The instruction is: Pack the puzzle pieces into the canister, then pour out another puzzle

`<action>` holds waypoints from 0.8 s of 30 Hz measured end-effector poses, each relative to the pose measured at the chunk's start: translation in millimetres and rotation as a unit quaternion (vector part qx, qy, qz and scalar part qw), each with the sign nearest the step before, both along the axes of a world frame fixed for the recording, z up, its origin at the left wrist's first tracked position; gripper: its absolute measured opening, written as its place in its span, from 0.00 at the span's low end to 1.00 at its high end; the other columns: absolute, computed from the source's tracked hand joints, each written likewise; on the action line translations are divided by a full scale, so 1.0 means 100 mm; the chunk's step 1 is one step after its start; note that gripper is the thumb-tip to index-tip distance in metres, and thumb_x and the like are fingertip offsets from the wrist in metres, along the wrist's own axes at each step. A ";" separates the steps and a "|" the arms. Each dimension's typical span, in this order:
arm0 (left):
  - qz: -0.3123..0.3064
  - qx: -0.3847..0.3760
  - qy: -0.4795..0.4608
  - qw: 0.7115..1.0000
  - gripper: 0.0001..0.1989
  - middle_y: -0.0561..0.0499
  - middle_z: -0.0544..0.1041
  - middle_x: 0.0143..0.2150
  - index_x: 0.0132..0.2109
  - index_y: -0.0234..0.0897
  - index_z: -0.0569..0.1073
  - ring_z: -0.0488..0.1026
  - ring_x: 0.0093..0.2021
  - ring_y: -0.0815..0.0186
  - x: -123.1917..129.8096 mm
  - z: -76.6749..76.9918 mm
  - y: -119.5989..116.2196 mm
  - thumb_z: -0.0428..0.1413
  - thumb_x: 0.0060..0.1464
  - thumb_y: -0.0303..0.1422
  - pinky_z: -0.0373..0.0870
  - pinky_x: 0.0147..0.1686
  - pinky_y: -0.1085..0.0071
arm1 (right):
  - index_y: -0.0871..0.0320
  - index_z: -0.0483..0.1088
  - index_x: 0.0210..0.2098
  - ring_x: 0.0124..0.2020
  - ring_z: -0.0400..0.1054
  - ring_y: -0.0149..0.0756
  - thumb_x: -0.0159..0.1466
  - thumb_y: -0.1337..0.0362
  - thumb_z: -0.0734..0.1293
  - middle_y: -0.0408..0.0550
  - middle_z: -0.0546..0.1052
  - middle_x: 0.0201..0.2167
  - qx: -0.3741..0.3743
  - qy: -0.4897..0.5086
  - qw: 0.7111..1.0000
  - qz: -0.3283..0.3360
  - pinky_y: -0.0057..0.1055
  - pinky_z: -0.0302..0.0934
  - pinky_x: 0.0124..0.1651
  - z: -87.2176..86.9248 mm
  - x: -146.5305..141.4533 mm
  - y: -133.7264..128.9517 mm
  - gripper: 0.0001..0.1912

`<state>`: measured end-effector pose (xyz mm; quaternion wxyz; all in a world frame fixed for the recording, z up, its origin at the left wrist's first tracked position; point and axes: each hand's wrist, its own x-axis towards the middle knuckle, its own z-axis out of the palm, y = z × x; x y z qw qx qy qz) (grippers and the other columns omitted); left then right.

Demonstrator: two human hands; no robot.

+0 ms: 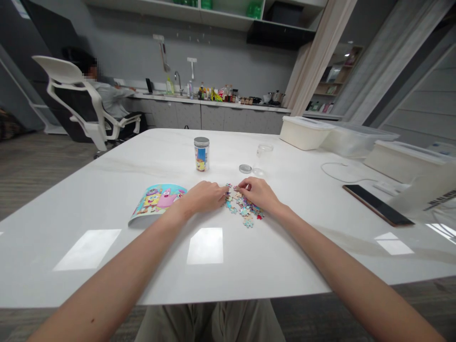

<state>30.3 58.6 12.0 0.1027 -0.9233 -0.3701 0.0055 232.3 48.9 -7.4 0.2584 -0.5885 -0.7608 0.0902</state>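
A small heap of colourful jigsaw puzzle pieces [245,210] lies on the white table between my hands. My left hand [207,196] rests at the heap's left side, fingers curled together; whatever is under its fingertips is hidden. On the other side, my right hand [259,192] pinches a small puzzle piece at the heap's far edge. A curled picture sheet [156,199] with cartoon figures lies left of my left hand, partly covered by that forearm. Beyond the hands stand a lidded jar [202,155] with a cartoon label and a clear jar [262,159], beside a loose metal lid [245,168].
A dark phone [377,204] and a white cable [333,173] lie on the right. Behind them are storage boxes, including a cream lidded box [304,133]. A person sits in a white chair [76,102] at the far left, by a kitchen counter [221,102].
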 end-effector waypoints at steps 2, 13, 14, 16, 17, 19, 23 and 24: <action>0.015 0.001 -0.014 1.000 0.17 0.42 0.79 0.33 0.47 0.36 0.74 0.77 0.34 0.57 0.01 -0.01 0.01 0.42 0.63 0.35 0.65 0.33 0.67 | 0.55 0.77 0.36 0.34 0.69 0.34 0.62 0.64 0.66 0.45 0.79 0.34 -0.002 0.018 1.000 0.004 0.29 0.59 0.37 0.01 -0.02 -0.01 0.07; 0.031 0.012 -0.089 0.995 0.17 0.44 0.78 0.31 0.50 0.38 0.72 0.77 0.34 0.58 0.03 -0.07 0.03 0.43 0.65 0.38 0.65 0.33 0.68 | 0.56 0.76 0.34 0.32 0.70 0.31 0.58 0.73 0.64 0.43 0.79 0.32 0.026 0.092 0.992 0.087 0.29 0.61 0.39 -0.03 -0.11 -0.03 0.10; 0.035 0.014 -0.094 0.995 0.16 0.45 0.78 0.31 0.50 0.38 0.72 0.76 0.33 0.59 0.03 -0.07 0.04 0.43 0.65 0.38 0.65 0.33 0.69 | 0.56 0.75 0.34 0.32 0.70 0.31 0.58 0.73 0.64 0.43 0.79 0.32 0.025 0.099 0.991 0.090 0.29 0.61 0.39 -0.03 -0.12 -0.03 0.10; 0.042 0.018 -0.100 0.994 0.16 0.45 0.78 0.31 0.49 0.39 0.73 0.76 0.33 0.59 0.03 -0.07 0.04 0.44 0.65 0.38 0.65 0.32 0.69 | 0.56 0.75 0.36 0.31 0.69 0.31 0.59 0.71 0.65 0.43 0.79 0.32 0.020 0.113 0.989 0.091 0.29 0.62 0.38 -0.04 -0.11 -0.02 0.08; 0.048 0.021 -0.101 0.994 0.15 0.45 0.78 0.31 0.49 0.39 0.73 0.76 0.33 0.59 0.03 -0.06 0.05 0.45 0.65 0.38 0.65 0.32 0.69 | 0.57 0.75 0.38 0.31 0.69 0.31 0.59 0.70 0.66 0.43 0.79 0.32 0.017 0.119 0.989 0.087 0.29 0.62 0.38 -0.05 -0.11 -0.02 0.08; 0.064 0.031 -0.104 0.992 0.15 0.45 0.78 0.31 0.48 0.40 0.73 0.77 0.33 0.58 0.02 -0.05 0.06 0.45 0.64 0.37 0.65 0.31 0.69 | 0.57 0.74 0.40 0.31 0.69 0.31 0.59 0.68 0.67 0.44 0.79 0.31 0.009 0.126 0.989 0.080 0.28 0.61 0.36 -0.05 -0.09 -0.01 0.08; 0.112 0.051 -0.108 0.986 0.16 0.43 0.79 0.34 0.47 0.39 0.74 0.77 0.34 0.57 0.00 -0.03 0.08 0.44 0.64 0.34 0.65 0.32 0.68 | 0.57 0.74 0.35 0.29 0.68 0.30 0.60 0.68 0.65 0.44 0.79 0.30 0.007 0.114 0.991 0.075 0.28 0.61 0.36 -0.04 -0.07 -0.01 0.06; 0.122 0.053 -0.103 0.986 0.15 0.43 0.79 0.34 0.46 0.38 0.75 0.77 0.35 0.56 -0.01 -0.03 0.08 0.44 0.63 0.34 0.66 0.32 0.67 | 0.57 0.75 0.34 0.29 0.68 0.30 0.59 0.70 0.65 0.43 0.79 0.30 0.008 0.109 0.991 0.074 0.28 0.61 0.36 -0.03 -0.07 -0.01 0.06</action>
